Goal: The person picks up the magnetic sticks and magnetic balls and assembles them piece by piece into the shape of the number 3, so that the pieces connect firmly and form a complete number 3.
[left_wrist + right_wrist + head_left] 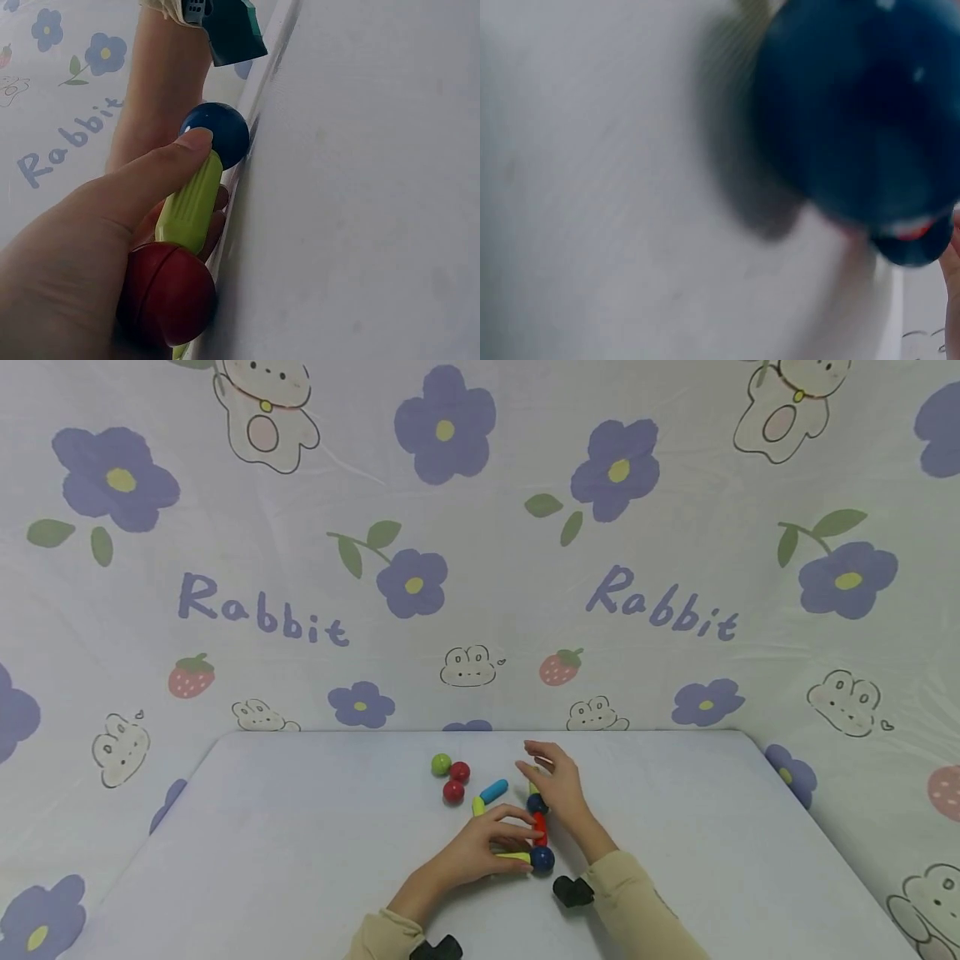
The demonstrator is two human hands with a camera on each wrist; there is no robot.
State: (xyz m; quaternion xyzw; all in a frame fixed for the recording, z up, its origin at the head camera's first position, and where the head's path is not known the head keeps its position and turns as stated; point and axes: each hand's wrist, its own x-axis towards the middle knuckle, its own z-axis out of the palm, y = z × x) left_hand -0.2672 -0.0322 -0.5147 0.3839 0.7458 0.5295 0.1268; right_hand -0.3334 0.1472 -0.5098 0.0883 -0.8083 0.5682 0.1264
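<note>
My left hand (480, 845) grips a yellow-green ridged rod (191, 202), its thumb along the top and fingers behind. A navy ball (542, 859) joins the rod's right end; a red ball (169, 292) is at the other end, hidden in the head view. From the navy ball a red rod (540, 829) runs back to a second navy ball (536, 803), which has another yellow-green rod (534, 783) beyond it. My right hand (561, 787) is over that far end, fingers extended leftward. In the right wrist view the navy ball (855, 112) looms large and blurred; no right fingers show there.
A blue rod (494, 791) and a yellow-green rod (478, 806) meet behind my left hand. Farther back lie a green ball (441, 765) and two red balls (460, 772). The white table (262, 835) ends at a patterned cloth (510, 610).
</note>
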